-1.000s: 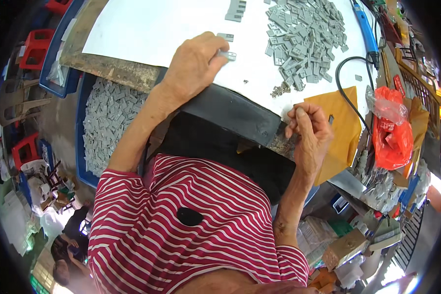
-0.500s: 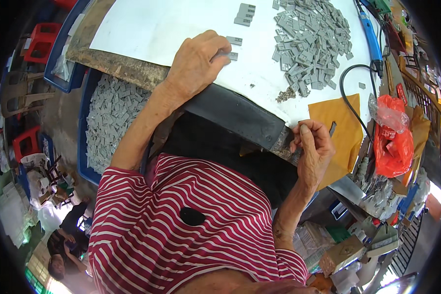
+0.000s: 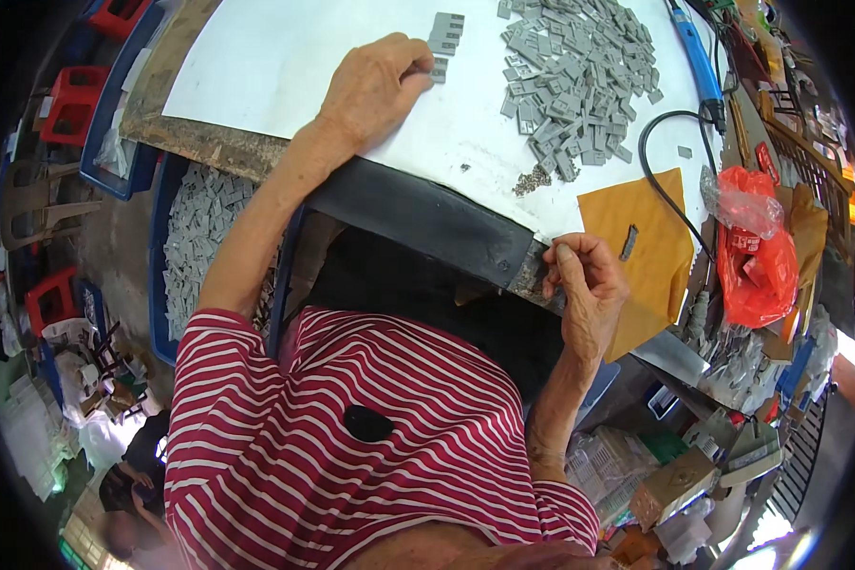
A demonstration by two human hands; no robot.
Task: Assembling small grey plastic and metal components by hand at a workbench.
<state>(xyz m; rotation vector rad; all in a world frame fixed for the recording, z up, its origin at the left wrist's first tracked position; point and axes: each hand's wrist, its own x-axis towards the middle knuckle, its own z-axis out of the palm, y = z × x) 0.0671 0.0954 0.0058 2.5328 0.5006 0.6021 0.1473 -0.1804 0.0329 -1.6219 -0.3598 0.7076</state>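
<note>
My left hand [image 3: 375, 90] is over the white-covered table [image 3: 256, 66], thumb and index finger closed at the edge of a small flat grey plastic piece [image 3: 439, 70]. Just beyond it, several like pieces lie lined up in a short column [image 3: 446, 34]. By the table's near edge my right hand [image 3: 589, 290] is held in a pinch; anything between its fingertips is too small to make out. A large heap of grey pieces [image 3: 579, 76] lies to the right of the column. At its near side is a small pile of tiny metal parts [image 3: 533, 181].
A yellow envelope [image 3: 650, 218] with a small dark strip lies right of my right hand. Beyond it are a blue corded tool [image 3: 698, 62], its black cable [image 3: 648, 147] and a red plastic bag [image 3: 758, 271]. Blue bins [image 3: 161, 328] with grey pieces stand below the table's left side.
My left hand has moved away from me, and the loose grey pieces by its fingers now sit closer to the column. My right hand keeps its pinch. The whole view has shifted slightly.
</note>
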